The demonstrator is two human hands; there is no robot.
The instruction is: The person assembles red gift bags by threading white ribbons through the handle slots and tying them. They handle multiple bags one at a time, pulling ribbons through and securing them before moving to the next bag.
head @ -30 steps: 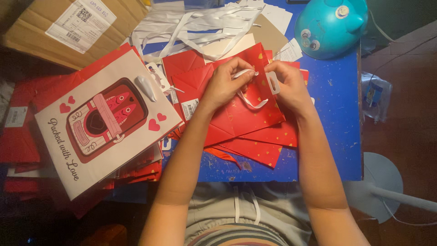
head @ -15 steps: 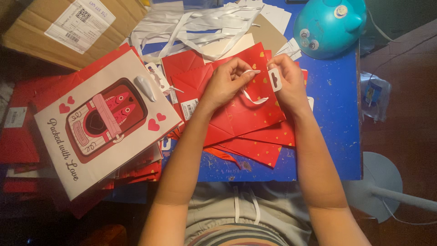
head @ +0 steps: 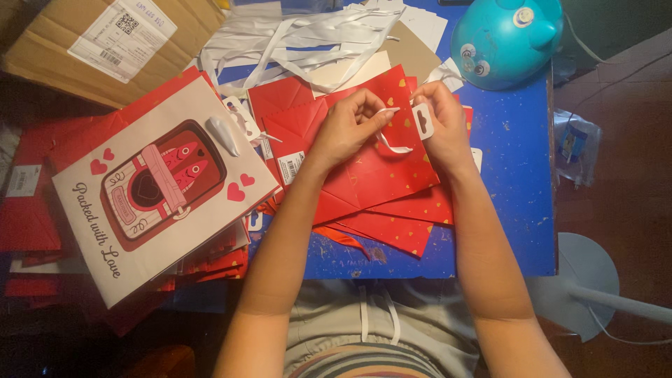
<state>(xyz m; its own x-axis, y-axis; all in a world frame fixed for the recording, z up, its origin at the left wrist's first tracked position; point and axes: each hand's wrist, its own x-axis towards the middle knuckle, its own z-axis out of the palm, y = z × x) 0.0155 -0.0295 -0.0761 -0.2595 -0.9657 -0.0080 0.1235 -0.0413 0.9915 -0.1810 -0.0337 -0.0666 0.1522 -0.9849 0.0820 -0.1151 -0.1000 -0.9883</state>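
White ribbon handle (head: 392,140) at centre frame, looping over the flat red gift bag (head: 364,168), which lies on the blue worktop (head: 518,182). The left hand (head: 346,129) pinches the ribbon's upper end between thumb and fingertips; the loop sags down and rightward from there, toward the right hand (head: 441,126), closed on a small white hang tag (head: 423,120). Both hands sit equally close. More red bags fan out beneath; a white illustrated gift bag (head: 161,189) lies at left, loose ribbons (head: 308,35) above, a teal lamp (head: 507,38) upper right.

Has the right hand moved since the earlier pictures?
Yes. The right hand has shifted up the red bag, toward the teal lamp.
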